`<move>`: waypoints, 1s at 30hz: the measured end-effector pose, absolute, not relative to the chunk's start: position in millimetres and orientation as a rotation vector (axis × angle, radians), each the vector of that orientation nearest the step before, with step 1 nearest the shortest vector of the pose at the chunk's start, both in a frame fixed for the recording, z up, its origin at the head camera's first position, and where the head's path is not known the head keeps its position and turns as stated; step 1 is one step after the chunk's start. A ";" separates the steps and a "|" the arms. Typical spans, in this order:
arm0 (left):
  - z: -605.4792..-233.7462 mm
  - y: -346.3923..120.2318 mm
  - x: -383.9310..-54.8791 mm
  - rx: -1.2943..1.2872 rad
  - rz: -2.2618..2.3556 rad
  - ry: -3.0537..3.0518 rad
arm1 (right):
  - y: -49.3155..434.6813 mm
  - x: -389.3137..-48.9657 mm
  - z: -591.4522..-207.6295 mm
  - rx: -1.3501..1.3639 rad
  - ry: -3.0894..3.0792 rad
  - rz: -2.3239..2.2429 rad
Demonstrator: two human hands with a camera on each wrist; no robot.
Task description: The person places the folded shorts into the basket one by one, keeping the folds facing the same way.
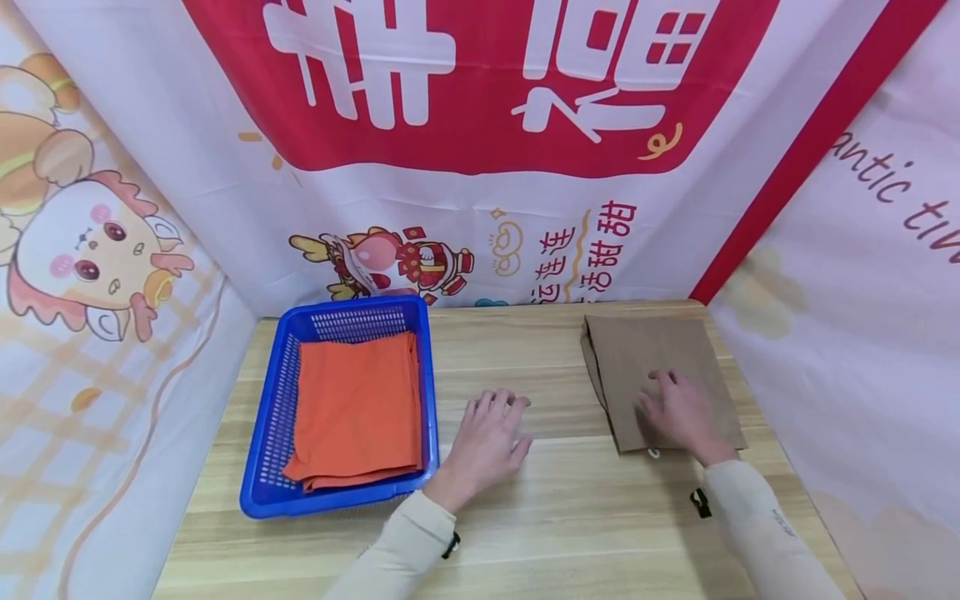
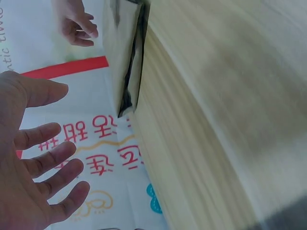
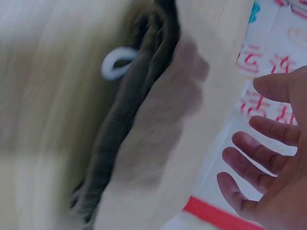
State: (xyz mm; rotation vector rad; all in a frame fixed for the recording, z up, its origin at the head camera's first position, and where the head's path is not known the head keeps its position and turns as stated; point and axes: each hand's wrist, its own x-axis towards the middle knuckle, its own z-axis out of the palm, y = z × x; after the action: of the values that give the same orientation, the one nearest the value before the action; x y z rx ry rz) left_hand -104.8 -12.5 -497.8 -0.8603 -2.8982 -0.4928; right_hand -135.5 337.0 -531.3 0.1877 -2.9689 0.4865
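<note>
A folded brown garment [image 1: 630,354] lies at the right of the table, its layered edge facing the right wrist view. A white cord loop [image 3: 117,63] sticks out of that edge. Over the garment hovers my right hand [image 1: 681,412], fingers spread and loosely bent, holding nothing; its shadow falls on the cloth. My left hand [image 1: 486,437] is above the table between the garment and a blue plastic basket [image 1: 337,504], with relaxed fingers and nothing in them. Inside the basket lies a folded orange cloth [image 1: 356,408].
The light wood table [image 1: 570,517] runs back to a printed fabric wall [image 1: 480,192]. Similar printed sheets hang at the left [image 1: 172,400] and right [image 1: 847,358] sides. The basket's raised rim stands close to my left forearm.
</note>
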 end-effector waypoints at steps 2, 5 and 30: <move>-499.6 -8.8 -102.1 -0.870 -0.490 -2.899 | 347.1 -135.6 -532.7 0.125 -2.995 0.499; -502.6 -4.4 -97.9 -0.884 -0.498 -2.904 | 362.3 -135.4 -538.0 0.028 -3.047 0.506; -519.6 15.4 -88.8 -0.902 -0.795 -2.942 | 441.7 -156.4 -574.9 -0.518 -3.175 0.864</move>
State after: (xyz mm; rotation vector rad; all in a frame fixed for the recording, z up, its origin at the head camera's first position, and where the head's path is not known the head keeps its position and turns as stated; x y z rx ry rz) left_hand -88.8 15.4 -519.6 -0.9022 -2.9421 -0.7950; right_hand -156.4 441.7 -574.9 -0.5181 -3.1748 0.8635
